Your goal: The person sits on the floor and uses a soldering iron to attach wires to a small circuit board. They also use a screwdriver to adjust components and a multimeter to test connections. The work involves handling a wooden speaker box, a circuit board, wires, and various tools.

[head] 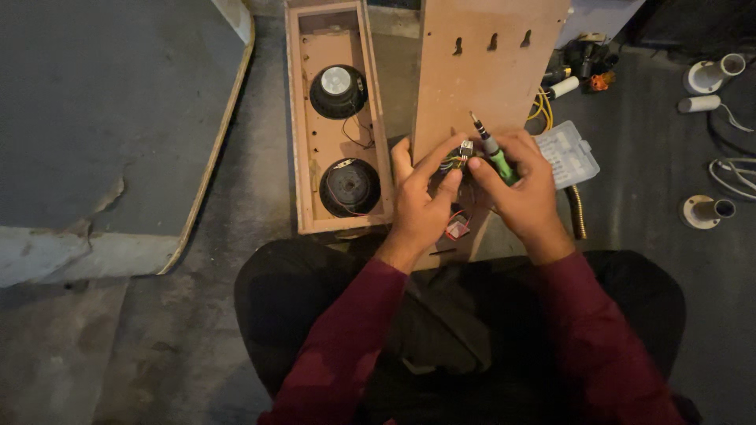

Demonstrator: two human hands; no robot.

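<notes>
My left hand (pixel 421 197) and my right hand (pixel 524 185) meet over a brown wooden panel (pixel 480 63) that leans up from my lap. Between the fingertips of both hands sits a small electronic part with coloured wires (pixel 458 156). The right hand also grips a green-handled screwdriver (pixel 494 151), its tip pointing up and left. Thin red wires and a small red-and-white piece (pixel 457 228) hang below my left hand. Both sleeves are dark red.
A long wooden speaker box (pixel 298 126) with two round black speakers (pixel 339 90) lies on the floor to the left. A clear plastic parts case (pixel 568 153), yellow wires (pixel 540 106), white lamp holders (pixel 709 75) and cables lie at right. A grey board (pixel 110 110) lies far left.
</notes>
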